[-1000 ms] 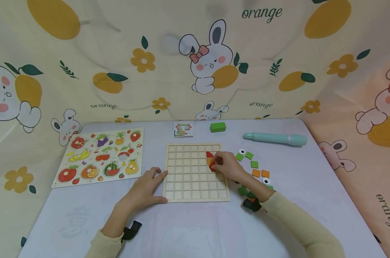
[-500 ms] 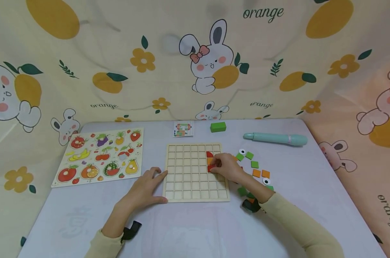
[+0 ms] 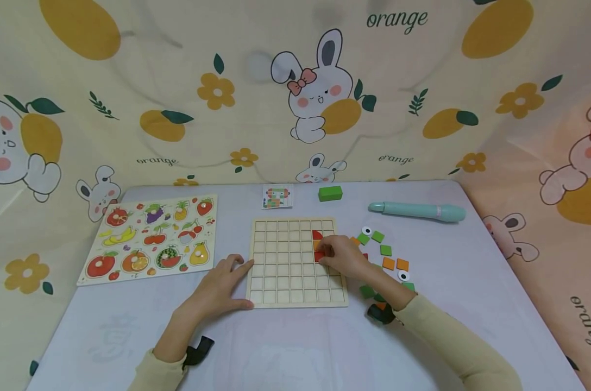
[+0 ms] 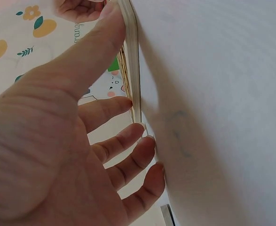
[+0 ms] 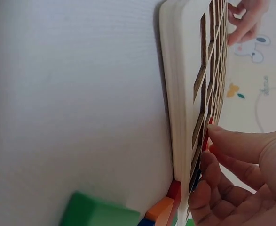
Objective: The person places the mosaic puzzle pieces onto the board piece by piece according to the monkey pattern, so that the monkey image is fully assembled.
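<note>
Pinching the red tile (image 3: 318, 257) between thumb and curled fingertips of the right hand (image 3: 344, 256), in a cell at the right of the grid board (image 3: 283, 271). Bracing the left edge of the grid board with the left hand (image 3: 222, 285), spread-fingered, clamped on nothing, well apart from the right hand. Probably light, stiff and rather slippery to handle, the red tile; likely hard to break. Best to take hold by two opposite edges. Just beyond, an orange tile (image 3: 316, 245) and a rounded red tile (image 3: 317, 235) in cells. To the right, scattered green tiles (image 3: 385, 250); at the far side, a picture card (image 3: 277, 196) and green block (image 3: 330, 193); far left, a fruit puzzle (image 3: 186, 254).
</note>
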`<state>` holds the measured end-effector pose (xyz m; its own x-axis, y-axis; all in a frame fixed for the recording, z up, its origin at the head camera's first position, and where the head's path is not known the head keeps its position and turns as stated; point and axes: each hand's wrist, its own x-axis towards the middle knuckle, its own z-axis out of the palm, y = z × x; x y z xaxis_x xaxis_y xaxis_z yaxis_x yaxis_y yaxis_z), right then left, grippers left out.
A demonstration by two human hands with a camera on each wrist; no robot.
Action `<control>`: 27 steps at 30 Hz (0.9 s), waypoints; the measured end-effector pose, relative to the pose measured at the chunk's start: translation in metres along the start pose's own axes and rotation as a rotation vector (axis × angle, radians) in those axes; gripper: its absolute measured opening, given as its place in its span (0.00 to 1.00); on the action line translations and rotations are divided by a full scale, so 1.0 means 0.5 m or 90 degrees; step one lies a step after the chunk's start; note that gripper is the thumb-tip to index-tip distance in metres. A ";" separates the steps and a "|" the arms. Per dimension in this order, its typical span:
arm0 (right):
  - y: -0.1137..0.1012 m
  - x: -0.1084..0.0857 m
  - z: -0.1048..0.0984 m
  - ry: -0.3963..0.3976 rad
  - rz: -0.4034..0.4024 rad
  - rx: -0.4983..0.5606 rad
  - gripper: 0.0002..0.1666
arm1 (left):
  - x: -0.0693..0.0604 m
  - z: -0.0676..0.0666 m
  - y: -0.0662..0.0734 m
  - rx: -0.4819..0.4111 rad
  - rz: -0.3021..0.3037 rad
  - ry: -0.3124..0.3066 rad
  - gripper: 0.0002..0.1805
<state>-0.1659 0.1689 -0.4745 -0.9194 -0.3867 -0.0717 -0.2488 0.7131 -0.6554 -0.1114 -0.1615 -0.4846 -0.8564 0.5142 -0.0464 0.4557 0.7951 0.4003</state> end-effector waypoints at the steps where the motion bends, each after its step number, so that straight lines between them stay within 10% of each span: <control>1: -0.001 0.000 0.000 -0.002 -0.002 0.001 0.11 | 0.000 0.000 0.000 0.000 -0.001 0.000 0.54; 13: 0.032 -0.015 -0.053 0.025 -0.008 0.009 0.07 | 0.002 -0.001 0.002 -0.004 -0.009 -0.005 0.54; 20: 0.096 -0.066 -0.132 -0.074 0.003 0.019 0.09 | 0.003 0.000 0.002 -0.001 -0.005 -0.004 0.54; 27: 0.109 -0.147 -0.118 -0.113 -0.013 0.011 0.09 | 0.001 -0.001 0.002 0.004 -0.012 -0.007 0.54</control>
<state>-0.1302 0.2708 -0.4606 -0.8459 -0.4987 -0.1891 -0.2600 0.6951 -0.6702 -0.1118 -0.1607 -0.4838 -0.8624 0.5022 -0.0640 0.4407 0.8068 0.3936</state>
